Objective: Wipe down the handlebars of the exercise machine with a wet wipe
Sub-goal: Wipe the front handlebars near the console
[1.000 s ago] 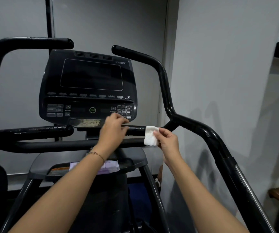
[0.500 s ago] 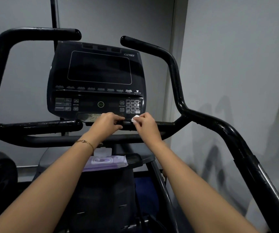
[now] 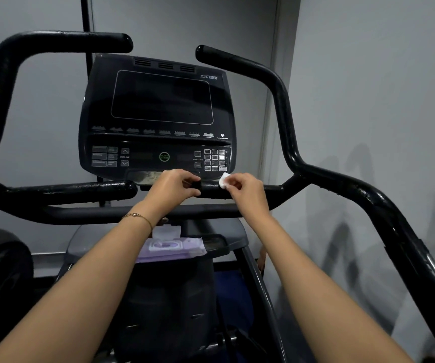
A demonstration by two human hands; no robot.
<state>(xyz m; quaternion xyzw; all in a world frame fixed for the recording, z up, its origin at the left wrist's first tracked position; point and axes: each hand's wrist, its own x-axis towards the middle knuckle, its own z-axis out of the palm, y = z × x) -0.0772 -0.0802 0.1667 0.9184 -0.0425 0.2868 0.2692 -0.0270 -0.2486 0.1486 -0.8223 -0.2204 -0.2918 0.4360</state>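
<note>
— What is the right hand doing?

— The right hand point(image 3: 248, 191) pinches a small folded wet wipe point(image 3: 224, 180) between thumb and curled fingers. It holds the wipe on top of the short black handlebar point(image 3: 211, 189) just below the console.

— And the other one?

— The left hand point(image 3: 170, 187) sits just beside it, fingers curled round the rounded end of that same handlebar, gripping it. A bare stretch of bar shows between the two hands. A thin bracelet point(image 3: 137, 217) lies on the left wrist.

— Where does that bar go?

— It runs to the right and joins a thick black tube point(image 3: 368, 200), which bends up past the console and also slopes down toward the lower right. A matching short bar point(image 3: 80, 191) points in from the left, its end close to the left hand.

— What's behind the hands?

— The console point(image 3: 158, 100), with a dark screen, a round green button and keys on both sides. Its lower edge is just above both hands.

— Anything below?

— A lilac pack of wipes point(image 3: 174, 248), lid flipped open, lies on a grey shelf point(image 3: 227, 243) under the forearms. A pale grey wall point(image 3: 368, 74) stands behind it all.
</note>
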